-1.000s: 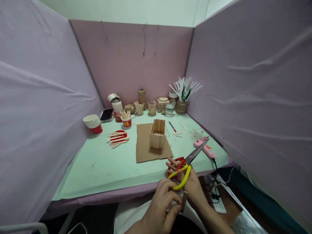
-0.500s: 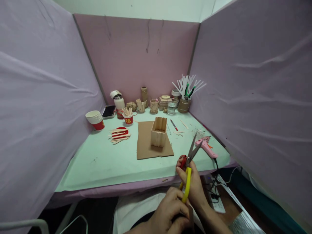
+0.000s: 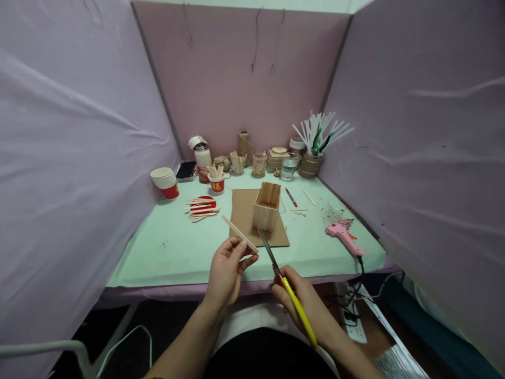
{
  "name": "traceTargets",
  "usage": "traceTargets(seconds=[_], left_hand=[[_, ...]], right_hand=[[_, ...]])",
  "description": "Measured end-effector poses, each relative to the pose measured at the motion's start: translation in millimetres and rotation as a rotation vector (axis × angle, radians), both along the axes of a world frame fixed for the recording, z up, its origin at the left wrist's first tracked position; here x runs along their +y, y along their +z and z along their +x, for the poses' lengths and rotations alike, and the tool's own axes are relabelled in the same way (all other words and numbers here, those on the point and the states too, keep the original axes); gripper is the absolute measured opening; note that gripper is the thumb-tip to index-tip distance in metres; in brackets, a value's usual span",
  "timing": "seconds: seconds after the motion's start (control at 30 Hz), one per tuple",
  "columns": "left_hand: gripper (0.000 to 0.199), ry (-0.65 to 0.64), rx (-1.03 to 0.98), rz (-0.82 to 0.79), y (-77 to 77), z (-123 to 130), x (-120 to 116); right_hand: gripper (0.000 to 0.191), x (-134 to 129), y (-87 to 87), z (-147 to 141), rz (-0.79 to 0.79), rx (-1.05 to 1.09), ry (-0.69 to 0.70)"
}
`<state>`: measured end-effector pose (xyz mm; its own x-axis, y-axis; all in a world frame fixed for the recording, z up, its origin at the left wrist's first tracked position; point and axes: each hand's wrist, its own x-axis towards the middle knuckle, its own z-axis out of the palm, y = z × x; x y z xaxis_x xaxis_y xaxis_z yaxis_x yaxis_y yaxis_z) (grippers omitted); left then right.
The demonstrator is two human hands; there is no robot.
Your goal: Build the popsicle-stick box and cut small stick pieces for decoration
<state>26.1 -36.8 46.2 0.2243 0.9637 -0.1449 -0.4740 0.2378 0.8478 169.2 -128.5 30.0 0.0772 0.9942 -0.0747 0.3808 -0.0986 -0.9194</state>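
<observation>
1. The left hand [image 3: 229, 263], just below the middle of the frame, pinches a flat wooden stick [image 3: 239, 234] between thumb and fingers. The stick slants from upper left to lower right, its upper end over the edge of the cardboard in the picture.
2. The right hand [image 3: 298, 295], right of the lower middle, is closed around the scissors [image 3: 296, 308]. One yellow handle runs down toward the lower right; only a little red shows by the fingers.
3. The scissor blades point to the upper left and lie close together. Their tips appear in front of the box's lower edge; whether they touch it I cannot tell. The stick is apart from the blades, to their left.
4. At the frame's centre, a wooden box [image 3: 266, 213] with an open top stands upright on the brown cardboard [image 3: 240, 202].
5. Left of the cardboard, loose sticks [image 3: 202, 208] lie across a red disc [image 3: 213, 202]. Above them stands a red cup [image 3: 217, 186] with more sticks inside.
6. Right of centre, a pink glue gun [image 3: 344, 237] lies on the table [image 3: 173, 263]. A pen [image 3: 291, 197] lies nearer the box.
</observation>
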Motion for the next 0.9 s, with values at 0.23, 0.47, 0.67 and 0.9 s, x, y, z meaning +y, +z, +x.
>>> traceTargets(seconds=[0.23,0.47,0.67,0.9], left_hand=[[0.030,0.008,0.036,0.005,0.2,-2.8,0.9],[0.027,0.042,0.059,0.012,-0.2,-0.4,-0.6],[0.028,0.047,0.071,0.013,-1.5,-0.3,-2.0],[0.030,0.049,0.068,0.015,-3.2,-0.9,-1.4]], right_hand=[[0.025,-2.9,-2.7,-1.4,-0.039,-0.073,0.070],[0.026,-3.3,-5.2,-6.5,-0.070,-0.075,0.099],[0.026,-3.0,-4.5,-7.6,-0.110,-0.075,0.133],[0.026,-2.7,-1.8,-8.1,-0.127,-0.094,0.145]])
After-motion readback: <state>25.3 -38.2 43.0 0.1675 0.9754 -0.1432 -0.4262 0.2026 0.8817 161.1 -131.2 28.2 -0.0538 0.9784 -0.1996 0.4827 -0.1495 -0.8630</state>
